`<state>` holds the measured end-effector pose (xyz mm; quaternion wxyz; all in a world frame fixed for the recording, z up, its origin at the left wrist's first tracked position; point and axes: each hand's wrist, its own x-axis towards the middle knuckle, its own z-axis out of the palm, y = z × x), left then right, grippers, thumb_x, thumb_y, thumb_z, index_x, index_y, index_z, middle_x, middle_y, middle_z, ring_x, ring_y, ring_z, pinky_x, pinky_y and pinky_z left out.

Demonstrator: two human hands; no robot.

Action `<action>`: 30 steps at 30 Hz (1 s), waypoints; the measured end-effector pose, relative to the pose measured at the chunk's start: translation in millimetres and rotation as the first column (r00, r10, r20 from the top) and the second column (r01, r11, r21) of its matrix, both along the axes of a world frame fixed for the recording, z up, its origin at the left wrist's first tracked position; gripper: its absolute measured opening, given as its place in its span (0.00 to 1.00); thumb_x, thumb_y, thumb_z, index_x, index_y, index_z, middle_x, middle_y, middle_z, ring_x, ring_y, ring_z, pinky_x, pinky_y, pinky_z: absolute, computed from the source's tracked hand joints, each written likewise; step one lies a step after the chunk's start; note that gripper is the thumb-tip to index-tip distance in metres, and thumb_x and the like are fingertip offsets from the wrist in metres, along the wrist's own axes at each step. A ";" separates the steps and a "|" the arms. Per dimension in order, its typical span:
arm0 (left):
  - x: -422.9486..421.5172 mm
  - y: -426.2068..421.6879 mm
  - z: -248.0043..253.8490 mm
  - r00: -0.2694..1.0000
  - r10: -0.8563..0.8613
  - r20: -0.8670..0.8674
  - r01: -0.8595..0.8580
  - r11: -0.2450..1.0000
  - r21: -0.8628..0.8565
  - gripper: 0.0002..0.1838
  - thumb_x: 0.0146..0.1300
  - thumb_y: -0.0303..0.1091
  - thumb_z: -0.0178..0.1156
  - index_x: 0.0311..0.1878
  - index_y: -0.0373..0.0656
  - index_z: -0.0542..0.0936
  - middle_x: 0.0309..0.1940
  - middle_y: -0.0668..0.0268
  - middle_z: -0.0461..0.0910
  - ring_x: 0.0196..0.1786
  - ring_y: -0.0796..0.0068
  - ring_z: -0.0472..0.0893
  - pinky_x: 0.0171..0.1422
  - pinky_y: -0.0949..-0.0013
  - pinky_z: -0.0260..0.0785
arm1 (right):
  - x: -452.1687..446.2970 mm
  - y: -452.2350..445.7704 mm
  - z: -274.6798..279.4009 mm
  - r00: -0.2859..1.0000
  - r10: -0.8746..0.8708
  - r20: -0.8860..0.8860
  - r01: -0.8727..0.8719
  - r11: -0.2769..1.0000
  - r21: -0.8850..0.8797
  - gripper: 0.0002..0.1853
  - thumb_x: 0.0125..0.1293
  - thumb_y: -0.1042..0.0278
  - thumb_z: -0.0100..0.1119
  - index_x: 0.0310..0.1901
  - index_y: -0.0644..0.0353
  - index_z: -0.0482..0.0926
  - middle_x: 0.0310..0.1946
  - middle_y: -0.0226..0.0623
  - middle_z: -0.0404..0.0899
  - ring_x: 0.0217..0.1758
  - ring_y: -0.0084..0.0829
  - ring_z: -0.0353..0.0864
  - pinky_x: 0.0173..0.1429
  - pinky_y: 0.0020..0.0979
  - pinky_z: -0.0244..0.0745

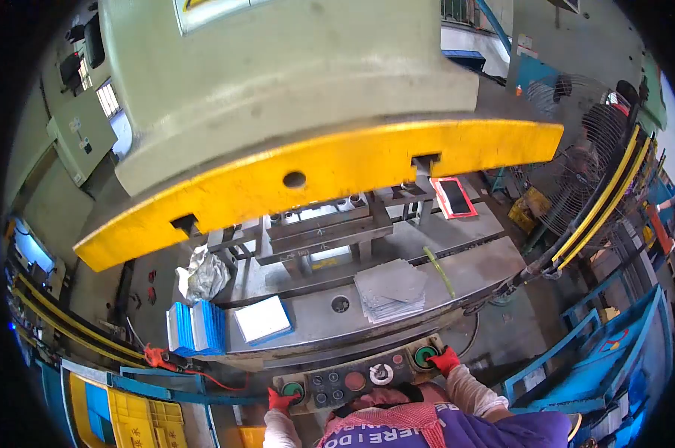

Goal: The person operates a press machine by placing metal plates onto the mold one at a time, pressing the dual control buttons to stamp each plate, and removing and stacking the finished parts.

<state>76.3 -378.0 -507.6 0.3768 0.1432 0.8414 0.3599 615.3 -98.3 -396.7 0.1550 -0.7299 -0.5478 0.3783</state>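
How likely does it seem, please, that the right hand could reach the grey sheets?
Probably yes: the right hand is at a green button, and nothing visible blocks the way to the grey sheets on the table.

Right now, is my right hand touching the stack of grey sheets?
Apart: the head view shows the bench's front edge between the right hand, at the control panel, and the grey sheets.
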 end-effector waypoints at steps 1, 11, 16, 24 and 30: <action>-3.1 -1.4 -9.6 1.000 0.014 0.014 -0.014 1.000 0.006 0.83 0.15 0.50 0.85 0.75 0.38 0.39 0.73 0.46 0.49 0.75 0.54 0.52 0.75 0.57 0.53 | 3.8 1.5 -16.1 1.000 0.015 0.009 -0.015 1.000 0.007 0.46 0.34 0.45 0.79 0.52 0.71 0.73 0.48 0.53 0.79 0.53 0.45 0.79 0.54 0.37 0.75; 60.8 14.4 116.8 0.976 0.111 -0.185 -0.129 0.988 -0.084 0.71 0.33 0.54 0.79 0.74 0.34 0.43 0.71 0.43 0.52 0.72 0.47 0.58 0.74 0.51 0.53 | 22.9 12.9 15.0 0.910 -0.178 -0.375 0.144 0.983 -0.117 0.51 0.47 0.46 0.74 0.65 0.73 0.60 0.61 0.57 0.68 0.66 0.44 0.67 0.68 0.37 0.62; 113.0 50.0 259.5 0.685 0.166 -0.709 -0.232 0.973 0.003 0.63 0.42 0.54 0.73 0.74 0.37 0.45 0.72 0.43 0.49 0.74 0.44 0.50 0.76 0.49 0.43 | -17.5 43.1 221.6 0.966 -0.017 -0.258 0.205 0.656 0.726 0.41 0.56 0.67 0.68 0.68 0.69 0.58 0.67 0.51 0.63 0.71 0.41 0.61 0.72 0.35 0.55; 122.8 78.0 310.8 0.519 0.224 -0.825 0.053 0.955 0.292 0.59 0.47 0.45 0.72 0.74 0.35 0.44 0.74 0.47 0.45 0.76 0.46 0.45 0.77 0.49 0.39 | -232.7 129.6 408.6 0.258 0.790 -0.556 -0.240 0.610 0.755 0.41 0.57 0.73 0.67 0.71 0.62 0.56 0.66 0.42 0.65 0.70 0.33 0.62 0.71 0.32 0.58; 147.3 33.8 311.8 0.546 0.225 -0.807 -0.067 0.972 0.225 0.58 0.44 0.39 0.74 0.74 0.39 0.48 0.73 0.48 0.49 0.76 0.50 0.48 0.78 0.54 0.39 | -349.4 245.3 445.2 -0.293 0.483 -0.825 -0.142 0.832 0.537 0.32 0.61 0.73 0.64 0.65 0.58 0.62 0.59 0.40 0.72 0.62 0.28 0.71 0.64 0.23 0.66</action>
